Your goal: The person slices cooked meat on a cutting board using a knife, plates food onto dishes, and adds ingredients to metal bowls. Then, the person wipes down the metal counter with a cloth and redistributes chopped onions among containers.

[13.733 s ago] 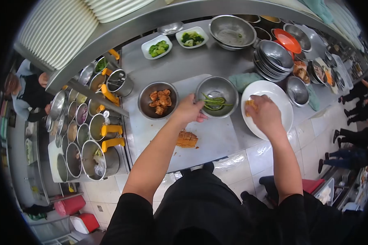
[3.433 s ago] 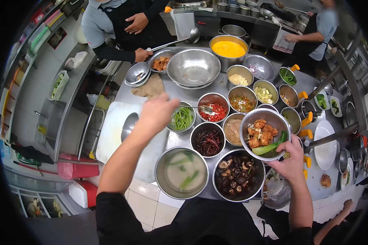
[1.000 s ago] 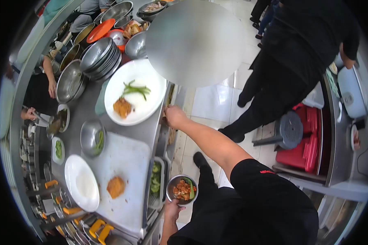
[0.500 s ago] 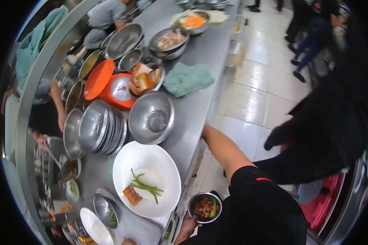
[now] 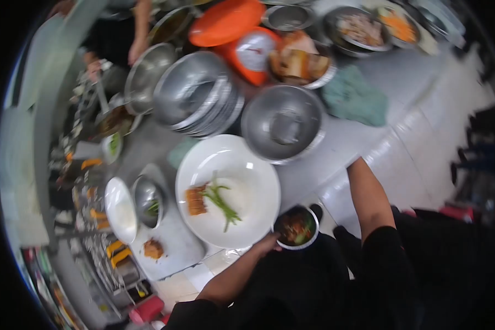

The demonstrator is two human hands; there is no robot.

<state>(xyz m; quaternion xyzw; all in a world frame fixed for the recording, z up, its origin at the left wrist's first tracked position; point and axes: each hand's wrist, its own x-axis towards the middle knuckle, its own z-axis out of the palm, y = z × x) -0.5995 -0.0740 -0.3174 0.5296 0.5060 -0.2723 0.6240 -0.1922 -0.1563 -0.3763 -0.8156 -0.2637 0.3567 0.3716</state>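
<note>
Metal bowl (image 5: 298, 247) hung just right of your left hand (image 5: 269, 240), which gripped its rim; the white plate (image 5: 253, 214) lay beyond, leftward. At the bench's (image 5: 335, 137) edge your right hand was hidden, its state impossible to tell.

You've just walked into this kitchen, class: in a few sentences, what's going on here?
The person's left hand holds a small metal bowl of food with something green in it, beside the counter. The right arm reaches toward the counter's edge, its hand out of sight. On the counter, a large white plate carries green stalks and a browned piece; another browned piece lies on the white board.
</note>
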